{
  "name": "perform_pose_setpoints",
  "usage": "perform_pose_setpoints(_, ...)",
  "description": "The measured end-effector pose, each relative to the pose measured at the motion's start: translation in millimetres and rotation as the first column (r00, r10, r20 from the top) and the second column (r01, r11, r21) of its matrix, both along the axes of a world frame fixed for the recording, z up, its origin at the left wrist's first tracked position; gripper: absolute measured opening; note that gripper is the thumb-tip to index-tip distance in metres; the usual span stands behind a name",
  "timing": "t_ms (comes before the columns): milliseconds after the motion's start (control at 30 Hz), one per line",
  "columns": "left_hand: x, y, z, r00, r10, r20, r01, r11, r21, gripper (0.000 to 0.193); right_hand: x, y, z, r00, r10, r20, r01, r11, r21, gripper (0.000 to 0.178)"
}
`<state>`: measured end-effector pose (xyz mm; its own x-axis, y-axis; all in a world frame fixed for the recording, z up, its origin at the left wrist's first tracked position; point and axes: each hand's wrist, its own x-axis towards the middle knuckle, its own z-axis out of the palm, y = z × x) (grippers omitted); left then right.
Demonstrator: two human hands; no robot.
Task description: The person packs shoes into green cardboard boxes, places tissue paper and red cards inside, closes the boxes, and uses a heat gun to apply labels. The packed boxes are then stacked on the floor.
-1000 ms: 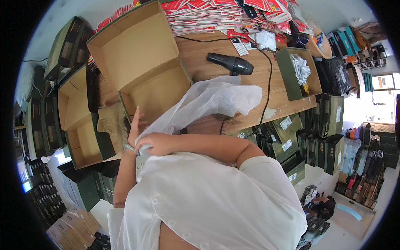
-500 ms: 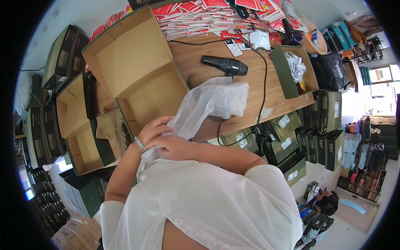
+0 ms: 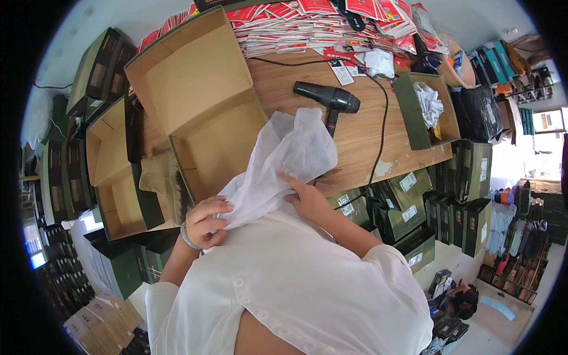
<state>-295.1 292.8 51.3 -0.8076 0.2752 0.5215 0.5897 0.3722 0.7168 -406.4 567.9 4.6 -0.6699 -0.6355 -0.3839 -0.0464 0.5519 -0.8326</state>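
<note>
A thin white drawstring-like cloth bag (image 3: 272,145) lies gathered at the table's near edge, something bulky filling its far end. My left hand (image 3: 207,223), with a bangle at the wrist, has its fingers curled round the bag's near left edge. My right hand (image 3: 310,199) rests on the bag's right side, index finger stretched out across the cloth and the other fingers partly hidden. Left of the bag stands a large open green shoebox (image 3: 219,136), its brown inside bare. Beyond the bag lies a black hair dryer (image 3: 328,97), its handle pointing toward me.
Red and white packets (image 3: 296,26) are heaped along the back. A small green box (image 3: 423,127) with crumpled white paper stands at the right. A black cord (image 3: 384,127) curves over the table (image 3: 367,130). Another open box (image 3: 115,195) sits at left; stacked shoeboxes (image 3: 408,201) fill the lower right.
My right hand has moved right, away from my left hand, onto the bag's side. The bag's near part has spread wider, and its filled end has shifted slightly left.
</note>
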Motion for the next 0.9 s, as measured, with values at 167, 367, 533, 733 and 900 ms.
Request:
perform_pose_setpoints(167, 11, 0, 0, 0.996, 0.078, -0.038, -0.080, 0.996, -0.040, 0.031, -2, 2, -15, 0.992, 0.113, -0.053, -0.113, 0.994, 0.014, 0.033)
perform_pose_setpoints(367, 20, 12, 1, 0.991, 0.125, -0.050, -0.127, 0.991, -0.036, 0.032, -6, 12, -13, 0.994, 0.074, -0.079, -0.075, 0.997, -0.011, 0.022)
perform_pose_setpoints(533, 8, 23, 2, 0.986, 0.165, -0.017, -0.165, 0.986, -0.031, 0.029, -17, 15, -3, 0.977, 0.144, -0.157, -0.150, 0.988, -0.026, 0.022)
perform_pose_setpoints(733, -57, 57, -19, 0.864, 0.417, 0.281, -0.432, 0.902, -0.012, 0.031, -38, 3, 6, 0.856, 0.319, -0.408, -0.456, 0.838, -0.300, 0.028)
perform_pose_setpoints(900, -108, 86, -75, 0.696, -0.148, 0.703, -0.380, 0.755, 0.535, 0.032, -47, -17, 14, 0.952, -0.003, 0.306, 0.213, 0.726, -0.654, 0.028)
